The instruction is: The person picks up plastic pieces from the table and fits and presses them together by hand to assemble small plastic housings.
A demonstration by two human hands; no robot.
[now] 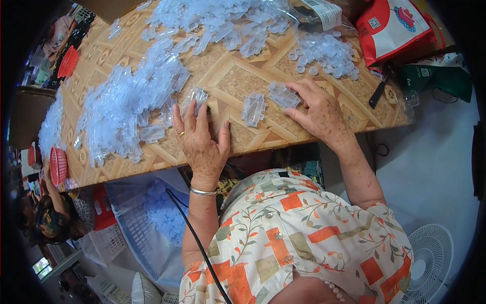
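Observation:
My left hand (200, 142) lies on the patterned table with its fingers spread. Its fingertips touch a clear plastic piece (196, 95) at the edge of a large heap of similar pieces (116, 114). My right hand (324, 111) has thumb and fingers closed about the end of another clear ribbed plastic piece (282, 95), which rests on or just over the tabletop. Between the hands, a third clear piece (253, 109) lies by itself, apart from both. Part of the piece at my left hand is hidden by the fingers.
Small round translucent caps (326, 54) lie heaped at the back right, near a red and white bag (392, 33) and a black-handled tool (378, 92). Red baskets (58, 166) stand at left, by another person (53, 210). Below the table is a lined crate (134, 218); a fan (428, 258) stands right.

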